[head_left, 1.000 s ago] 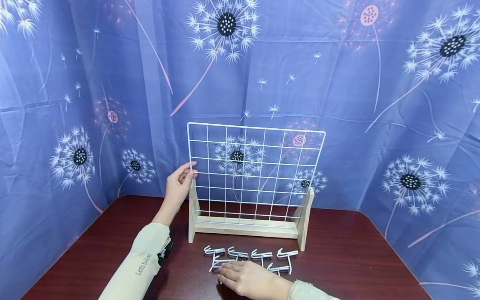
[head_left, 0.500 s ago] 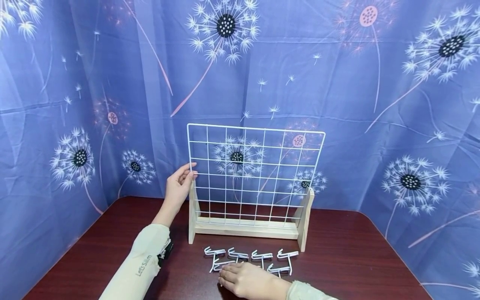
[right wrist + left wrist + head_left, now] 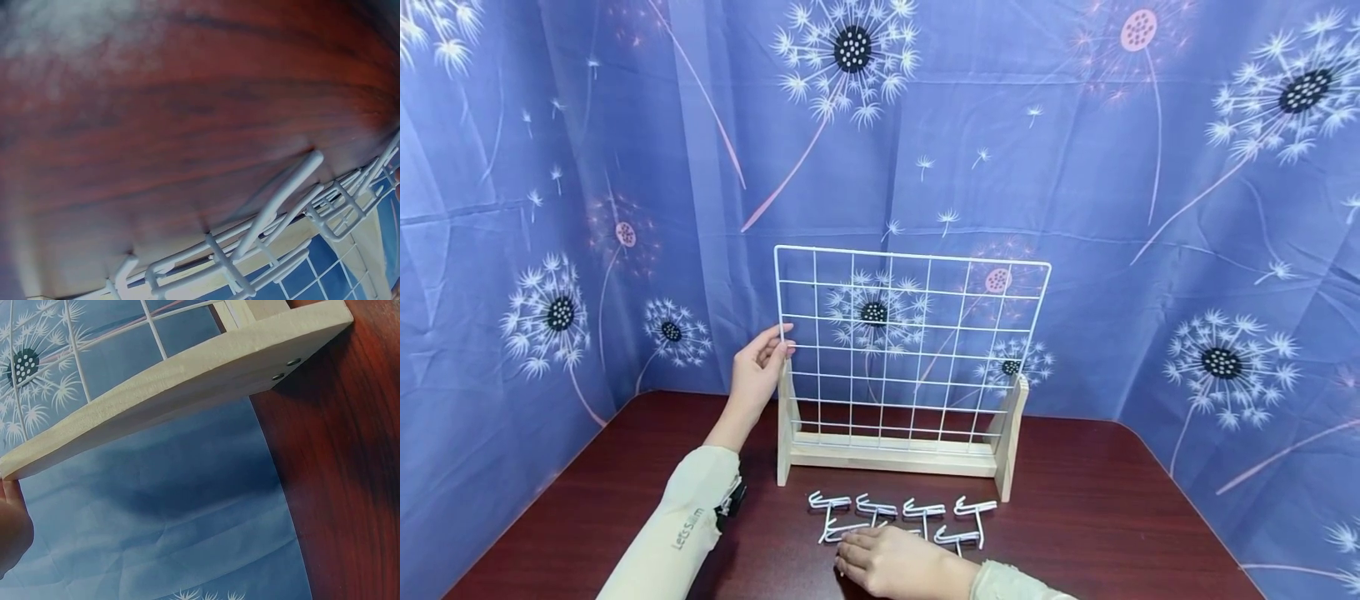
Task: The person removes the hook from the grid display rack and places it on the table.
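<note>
A white wire grid panel (image 3: 910,352) stands upright in a pale wooden stand (image 3: 891,457). My left hand (image 3: 756,375) pinches the panel's left edge just above the stand's side post, thumb and fingers around the wire. In the left wrist view, only a part of the left hand (image 3: 12,528) shows, beside the wooden post (image 3: 181,384). Several white wire hooks (image 3: 973,507) lie in rows before the stand. My right hand (image 3: 902,562) rests palm down over the front row, fingers together and loosely bent. It partly covers some hooks, and its fingertips' underside is hidden. Hooks (image 3: 275,206) also fill the right wrist view's lower edge.
All of it stands on a dark red wooden table (image 3: 1097,508) with rounded far corners. A blue curtain (image 3: 1075,192) printed with dandelions hangs behind and on both sides.
The front-left hook by my right fingertips has shifted slightly and lies lower than a second ago. My right hand has moved a touch left; the left hand keeps its hold on the panel.
</note>
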`<state>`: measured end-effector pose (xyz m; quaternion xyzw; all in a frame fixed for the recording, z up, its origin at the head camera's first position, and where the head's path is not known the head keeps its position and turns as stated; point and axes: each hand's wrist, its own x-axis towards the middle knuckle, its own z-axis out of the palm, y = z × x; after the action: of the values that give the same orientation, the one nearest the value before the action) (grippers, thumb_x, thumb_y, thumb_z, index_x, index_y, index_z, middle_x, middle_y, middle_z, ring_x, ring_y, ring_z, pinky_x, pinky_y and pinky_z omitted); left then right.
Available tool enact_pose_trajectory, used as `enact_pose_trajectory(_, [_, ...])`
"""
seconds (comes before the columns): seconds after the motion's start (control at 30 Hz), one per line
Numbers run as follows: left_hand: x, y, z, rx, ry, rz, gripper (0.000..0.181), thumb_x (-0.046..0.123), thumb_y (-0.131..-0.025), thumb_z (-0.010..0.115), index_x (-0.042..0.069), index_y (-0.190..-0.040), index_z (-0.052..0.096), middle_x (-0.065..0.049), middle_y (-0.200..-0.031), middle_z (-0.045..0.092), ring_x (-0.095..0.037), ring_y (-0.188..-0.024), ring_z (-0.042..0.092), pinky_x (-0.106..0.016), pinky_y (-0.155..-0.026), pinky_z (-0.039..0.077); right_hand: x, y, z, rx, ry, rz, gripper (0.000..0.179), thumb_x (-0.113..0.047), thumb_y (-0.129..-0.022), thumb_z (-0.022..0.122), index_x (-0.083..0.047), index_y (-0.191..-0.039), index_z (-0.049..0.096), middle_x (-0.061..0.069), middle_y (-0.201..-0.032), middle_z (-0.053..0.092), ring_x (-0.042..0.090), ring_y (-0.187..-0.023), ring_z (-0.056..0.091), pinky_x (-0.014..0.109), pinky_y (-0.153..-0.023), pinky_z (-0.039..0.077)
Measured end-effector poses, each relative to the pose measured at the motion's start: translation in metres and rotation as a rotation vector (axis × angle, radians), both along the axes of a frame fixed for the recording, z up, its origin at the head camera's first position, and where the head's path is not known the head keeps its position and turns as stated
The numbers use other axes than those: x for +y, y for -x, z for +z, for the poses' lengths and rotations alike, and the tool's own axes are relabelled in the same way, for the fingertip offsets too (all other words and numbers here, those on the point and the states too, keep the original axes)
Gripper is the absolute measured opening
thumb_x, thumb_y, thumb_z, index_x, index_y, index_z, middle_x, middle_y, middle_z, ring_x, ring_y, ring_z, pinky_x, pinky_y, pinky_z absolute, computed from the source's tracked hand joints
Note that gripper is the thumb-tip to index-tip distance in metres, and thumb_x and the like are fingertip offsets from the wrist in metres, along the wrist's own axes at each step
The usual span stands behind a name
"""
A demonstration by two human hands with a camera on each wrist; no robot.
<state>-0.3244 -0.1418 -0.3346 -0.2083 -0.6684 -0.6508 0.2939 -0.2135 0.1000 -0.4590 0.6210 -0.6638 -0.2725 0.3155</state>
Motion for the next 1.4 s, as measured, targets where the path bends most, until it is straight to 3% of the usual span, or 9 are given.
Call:
enact_pose_trajectory(0.2, [-0.003, 0.017, -0.014, -0.016, -0.026, -0.015, 0.029, -0.005, -0.094, 0.054, -0.008, -0.123, 0.06, -0.034, -0.098, 0.063, -0.012, -0.083, 0.067, -0.017, -0.08, 0.055, -0.002, -0.002, 0.0, 0.011, -0.009, -0.002, 0.031, -0.031, -0.092, 0.052, -0.023, -0.118, 0.068, -0.008, -0.114, 0.067, 0.005, -0.109, 0.06, 0.02, -0.101, 0.045])
enact_pose_trajectory(0.4, [-0.002, 0.021, -0.016, -0.011, -0.019, -0.01, 0.029, -0.003, -0.095, 0.055, -0.005, -0.123, 0.062, -0.033, -0.098, 0.063, -0.007, -0.082, 0.066, -0.017, -0.081, 0.055, -0.004, -0.004, 0.0, 0.022, -0.026, -0.001, 0.031, -0.031, -0.093, 0.05, -0.023, -0.117, 0.068, -0.009, -0.114, 0.067, 0.006, -0.109, 0.06, 0.02, -0.1, 0.045])
enact_pose_trajectory(0.5, [-0.001, 0.018, -0.013, -0.018, -0.022, -0.022, 0.029, -0.005, -0.095, 0.053, -0.008, -0.123, 0.06, -0.035, -0.099, 0.062, -0.004, -0.081, 0.065, -0.016, -0.081, 0.055, -0.004, -0.004, -0.001, 0.02, -0.029, -0.003, 0.031, -0.031, -0.094, 0.049, -0.023, -0.117, 0.068, -0.008, -0.114, 0.067, 0.006, -0.109, 0.06, 0.02, -0.101, 0.045])
enact_pose_trajectory(0.73, [0.003, -0.003, 0.002, -0.019, 0.008, -0.023, 0.029, -0.01, -0.094, 0.051, -0.015, -0.122, 0.056, -0.04, -0.099, 0.06, 0.003, -0.079, 0.063, -0.018, -0.082, 0.055, -0.004, -0.004, -0.003, 0.001, -0.016, 0.006, 0.031, -0.031, -0.093, 0.05, -0.022, -0.116, 0.069, -0.008, -0.113, 0.067, 0.006, -0.108, 0.06, 0.02, -0.1, 0.045])
enact_pose_trajectory(1.03, [0.006, -0.006, 0.003, -0.05, 0.001, -0.019, 0.031, -0.011, -0.093, 0.051, -0.014, -0.123, 0.056, -0.039, -0.102, 0.059, 0.005, -0.08, 0.062, -0.016, -0.082, 0.054, -0.005, -0.007, -0.002, 0.0, -0.011, 0.012, 0.03, -0.032, -0.094, 0.05, -0.022, -0.115, 0.069, -0.008, -0.112, 0.067, 0.005, -0.106, 0.061, 0.02, -0.098, 0.047])
enact_pose_trajectory(1.17, [0.004, 0.003, -0.006, -0.03, 0.02, 0.016, 0.035, -0.011, -0.093, 0.052, -0.01, -0.127, 0.056, -0.036, -0.105, 0.061, -0.012, -0.09, 0.064, -0.012, -0.082, 0.052, -0.007, -0.009, 0.002, -0.005, -0.031, 0.001, 0.03, -0.031, -0.094, 0.05, -0.022, -0.116, 0.069, -0.008, -0.113, 0.067, 0.006, -0.107, 0.06, 0.019, -0.099, 0.046])
enact_pose_trajectory(1.3, [0.004, 0.011, -0.015, -0.018, 0.054, 0.103, 0.038, -0.01, -0.092, 0.053, -0.006, -0.129, 0.056, -0.029, -0.111, 0.062, -0.032, -0.102, 0.06, -0.011, -0.083, 0.05, -0.007, -0.011, 0.007, 0.0, -0.052, -0.014, 0.031, -0.031, -0.095, 0.049, -0.023, -0.118, 0.068, -0.009, -0.115, 0.066, 0.006, -0.109, 0.06, 0.019, -0.1, 0.045])
enact_pose_trajectory(1.4, [0.006, 0.004, -0.01, -0.06, 0.083, 0.172, 0.04, -0.01, -0.09, 0.052, -0.006, -0.13, 0.055, -0.026, -0.116, 0.059, -0.034, -0.11, 0.057, -0.021, -0.09, 0.051, -0.005, -0.012, 0.009, 0.012, -0.053, -0.021, 0.031, -0.031, -0.094, 0.05, -0.023, -0.119, 0.067, -0.009, -0.115, 0.066, 0.005, -0.109, 0.059, 0.019, -0.1, 0.045])
